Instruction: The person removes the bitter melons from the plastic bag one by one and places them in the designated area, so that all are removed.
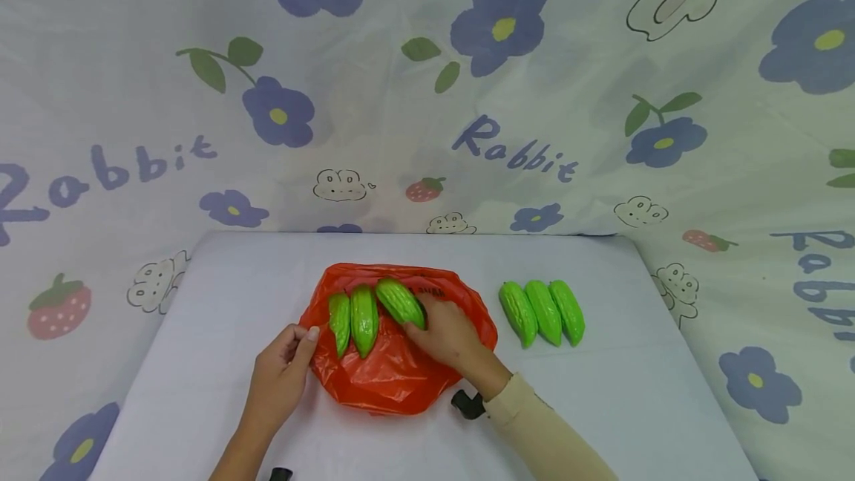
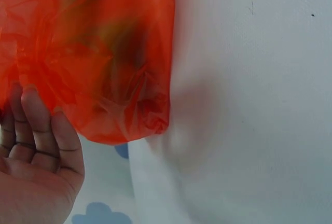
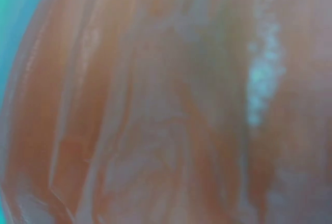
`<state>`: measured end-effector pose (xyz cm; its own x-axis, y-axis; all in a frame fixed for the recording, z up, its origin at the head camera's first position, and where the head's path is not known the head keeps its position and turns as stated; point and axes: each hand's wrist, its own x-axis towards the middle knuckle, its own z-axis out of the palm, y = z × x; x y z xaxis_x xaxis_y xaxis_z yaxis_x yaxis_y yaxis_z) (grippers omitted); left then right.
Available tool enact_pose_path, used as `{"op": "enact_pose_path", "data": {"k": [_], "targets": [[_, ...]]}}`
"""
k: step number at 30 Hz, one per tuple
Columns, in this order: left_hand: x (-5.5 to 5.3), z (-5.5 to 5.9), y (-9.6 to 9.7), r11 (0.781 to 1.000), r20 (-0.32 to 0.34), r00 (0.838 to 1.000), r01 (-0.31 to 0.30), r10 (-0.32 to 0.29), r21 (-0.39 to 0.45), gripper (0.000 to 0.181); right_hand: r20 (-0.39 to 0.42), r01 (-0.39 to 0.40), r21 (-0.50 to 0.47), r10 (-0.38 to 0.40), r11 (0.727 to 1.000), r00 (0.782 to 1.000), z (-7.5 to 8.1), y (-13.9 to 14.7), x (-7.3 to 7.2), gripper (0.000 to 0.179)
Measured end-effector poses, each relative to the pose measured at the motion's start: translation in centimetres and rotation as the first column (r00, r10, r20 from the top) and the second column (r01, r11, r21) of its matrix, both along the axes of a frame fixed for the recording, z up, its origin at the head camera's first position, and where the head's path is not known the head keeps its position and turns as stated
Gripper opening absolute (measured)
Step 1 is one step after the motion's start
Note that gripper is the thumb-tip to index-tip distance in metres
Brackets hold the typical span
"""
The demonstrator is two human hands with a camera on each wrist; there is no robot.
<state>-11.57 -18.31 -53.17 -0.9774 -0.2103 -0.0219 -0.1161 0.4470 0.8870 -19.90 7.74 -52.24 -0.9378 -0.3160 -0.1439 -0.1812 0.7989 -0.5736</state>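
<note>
A red plastic bag (image 1: 394, 384) lies spread with its mouth open on the white table. Two green bitter melons, one at the left (image 1: 339, 321) and another beside it (image 1: 364, 318), lie side by side inside it. My right hand (image 1: 444, 329) reaches into the bag and grips a third bitter melon (image 1: 399, 301), tilted, by its lower right end. At the bag's left edge my left hand (image 1: 282, 370) pinches the plastic between thumb and fingers. The left wrist view shows its curled fingers (image 2: 39, 115) against the bag. Blurred red plastic (image 3: 155, 130) fills most of the right wrist view.
Right of the bag, three more bitter melons (image 1: 542, 312) lie in a row on the white table (image 1: 634, 407). A patterned cloth (image 1: 374, 117) hangs behind the table. Black camera parts (image 1: 467, 404) show under the right wrist.
</note>
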Motion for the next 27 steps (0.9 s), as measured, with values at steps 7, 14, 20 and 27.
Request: {"op": "enact_pose_path", "data": {"k": [7,14,20,27], "targets": [[0.0,0.3,0.0,1.000,0.009,1.000,0.007,-0.007,-0.009,0.034,-0.015,-0.017,-0.032,0.017,0.999,1.000,1.2,0.6,0.6,0.056],[-0.1,0.3,-0.2,1.000,0.013,1.000,0.017,-0.017,-0.004,0.032,-0.039,-0.034,-0.079,0.030,0.996,0.999,2.0,1.3,1.1,0.056],[0.0,0.4,-0.3,1.000,0.013,1.000,0.013,-0.012,-0.011,0.033,-0.080,-0.045,-0.081,0.038,0.996,0.996,2.4,1.8,1.7,0.056],[0.0,0.4,-0.1,1.000,0.020,1.000,0.006,-0.006,0.001,0.034,-0.126,-0.054,-0.112,0.040,0.992,0.991,3.1,3.0,2.6,0.055]]}}
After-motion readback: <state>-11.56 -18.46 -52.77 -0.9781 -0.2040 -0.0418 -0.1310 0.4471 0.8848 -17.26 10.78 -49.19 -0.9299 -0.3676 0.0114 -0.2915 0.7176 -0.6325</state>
